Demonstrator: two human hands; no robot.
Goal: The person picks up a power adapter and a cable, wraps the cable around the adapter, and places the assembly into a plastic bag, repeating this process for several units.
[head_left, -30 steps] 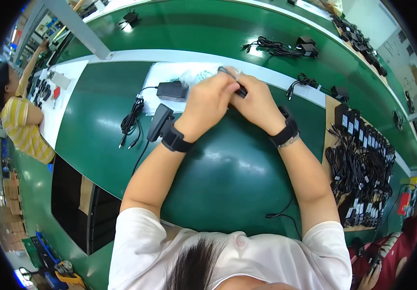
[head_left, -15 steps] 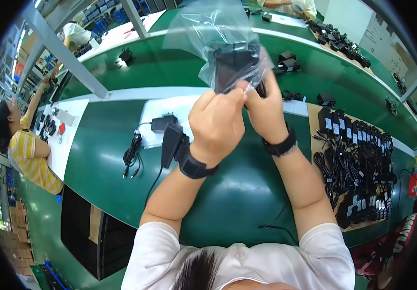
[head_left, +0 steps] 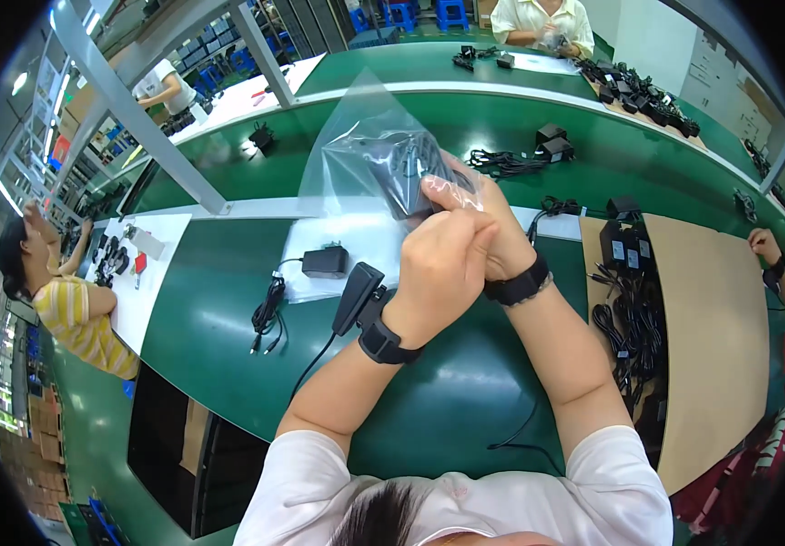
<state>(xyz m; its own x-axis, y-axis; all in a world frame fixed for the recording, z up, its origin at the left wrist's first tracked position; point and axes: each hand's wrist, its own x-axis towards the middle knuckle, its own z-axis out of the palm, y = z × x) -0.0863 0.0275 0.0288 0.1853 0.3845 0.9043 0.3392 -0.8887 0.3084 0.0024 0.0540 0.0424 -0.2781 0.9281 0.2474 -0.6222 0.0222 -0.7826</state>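
Fingers of my right hand (head_left: 506, 235) grasp the clear bag (head_left: 338, 168), which has just tipped leftward; the black adapter (head_left: 400, 177) stays inside, so nothing has slipped out. It lies beside that thumb, just beyond my left hand (head_left: 436, 271); whether those curled fingertips pinch plastic, I cannot tell.

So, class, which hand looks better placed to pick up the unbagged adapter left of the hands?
Probably the left hand: it is nearer the unbagged adapter, while the right hand supports the clear bag and the dark item inside.
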